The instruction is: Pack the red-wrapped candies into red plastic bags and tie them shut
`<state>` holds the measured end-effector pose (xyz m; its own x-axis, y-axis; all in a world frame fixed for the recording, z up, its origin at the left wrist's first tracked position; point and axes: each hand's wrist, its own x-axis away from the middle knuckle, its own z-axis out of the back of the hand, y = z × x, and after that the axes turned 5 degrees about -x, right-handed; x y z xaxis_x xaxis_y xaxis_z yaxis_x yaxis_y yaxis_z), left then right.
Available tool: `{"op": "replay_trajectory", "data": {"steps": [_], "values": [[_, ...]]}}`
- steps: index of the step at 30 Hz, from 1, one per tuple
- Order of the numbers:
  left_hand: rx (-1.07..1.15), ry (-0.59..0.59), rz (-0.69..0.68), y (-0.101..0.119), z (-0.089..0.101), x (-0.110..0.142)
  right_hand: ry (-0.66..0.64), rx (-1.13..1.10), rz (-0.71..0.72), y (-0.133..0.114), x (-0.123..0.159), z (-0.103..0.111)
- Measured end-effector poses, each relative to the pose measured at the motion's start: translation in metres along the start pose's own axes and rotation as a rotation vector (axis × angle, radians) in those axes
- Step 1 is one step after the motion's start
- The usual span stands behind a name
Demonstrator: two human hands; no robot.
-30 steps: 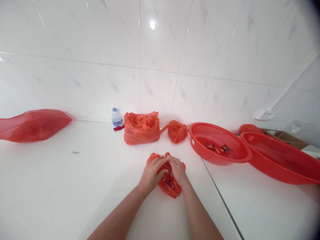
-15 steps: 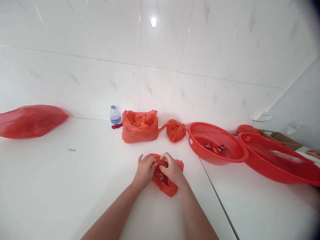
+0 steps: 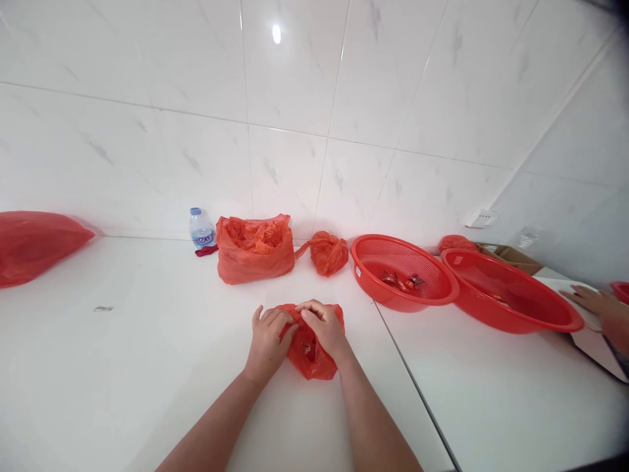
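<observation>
The red plastic bag lies on the counter between both hands. The left hand grips its rim with bent fingers; the right hand pinches the opposite side. Beyond it stand a stuffed red bag and a perforated basket.

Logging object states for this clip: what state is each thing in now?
Small red bag: open, wrapped contents showing, both hands on it
Wide red bag: open, crumpled red plastic inside
Round red bag: bunched up
Bottle: upright, capped
Perforated basket: upright, few packets inside
Red basin: upright, little inside
</observation>
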<state>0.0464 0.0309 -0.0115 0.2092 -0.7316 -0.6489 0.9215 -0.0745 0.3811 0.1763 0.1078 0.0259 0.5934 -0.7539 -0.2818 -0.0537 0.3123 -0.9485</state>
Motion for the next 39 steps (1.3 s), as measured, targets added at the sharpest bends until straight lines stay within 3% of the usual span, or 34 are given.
{"op": "replay_trajectory", "data": {"steps": [5,12,16,19,23,27,30,32,35,39], "values": [[0.043,0.065,-0.026,0.006,0.008,0.0,0.246,0.036,0.016,0.005,-0.003,0.003],[-0.003,0.34,-0.041,-0.016,0.024,-0.002,0.707,0.188,0.095,0.019,-0.008,0.03],[-0.021,0.388,-0.02,-0.026,0.023,-0.005,0.844,0.241,-0.023,0.042,-0.014,0.046],[0.051,0.356,0.041,-0.028,0.018,-0.006,0.8,0.216,-0.091,0.055,-0.016,0.056],[0.289,0.302,0.136,-0.028,0.005,-0.001,0.604,0.084,-0.119,0.065,-0.018,0.056],[0.473,0.065,0.203,-0.021,-0.013,0.007,0.316,-0.028,-0.133,0.067,-0.018,0.029],[0.452,-0.065,0.241,-0.014,-0.014,0.007,0.043,-0.039,-0.147,0.064,-0.013,0.004],[0.415,-0.116,0.238,-0.013,-0.005,0.004,-0.039,-0.042,-0.139,0.063,-0.011,-0.004],[0.39,-0.136,0.223,-0.024,0.02,0.002,-0.008,-0.065,-0.133,0.067,-0.012,-0.001],[0.29,0.089,0.363,-0.062,0.072,0.004,0.071,-0.061,-0.209,0.075,-0.017,0.005]]}}
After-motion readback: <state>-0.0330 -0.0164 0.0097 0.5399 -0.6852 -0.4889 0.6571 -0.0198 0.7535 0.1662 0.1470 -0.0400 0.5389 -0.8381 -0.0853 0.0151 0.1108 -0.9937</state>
